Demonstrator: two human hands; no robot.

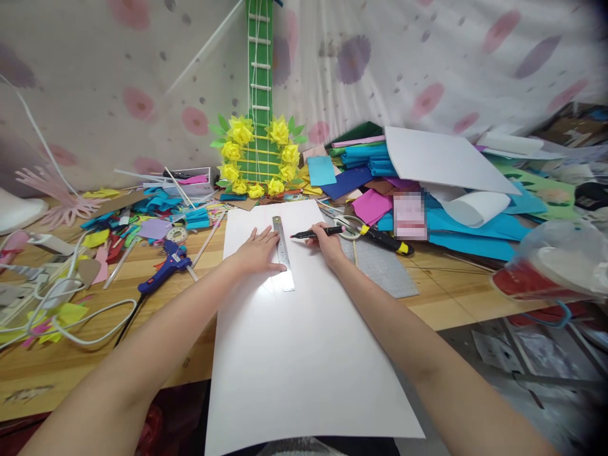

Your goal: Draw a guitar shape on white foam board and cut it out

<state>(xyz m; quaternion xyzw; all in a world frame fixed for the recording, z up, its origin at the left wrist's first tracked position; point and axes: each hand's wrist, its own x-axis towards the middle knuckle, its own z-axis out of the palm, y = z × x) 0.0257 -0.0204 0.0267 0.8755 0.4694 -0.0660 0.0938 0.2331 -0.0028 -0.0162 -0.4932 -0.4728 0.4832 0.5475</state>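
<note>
A large white sheet of paper lies on the wooden table and hangs over its front edge. On its far half rests a metal ruler, pointing away from me. My left hand lies flat with fingers spread, pressing on the ruler's left side. My right hand grips a black marker held almost level. Its tip points left and sits just right of the ruler; whether it touches the paper I cannot tell.
A blue glue gun and white cables lie left. Scissors, a utility knife and a grey mat are right. Behind stands a green paper guitar shape with yellow flowers. A clear pitcher stands at the right edge.
</note>
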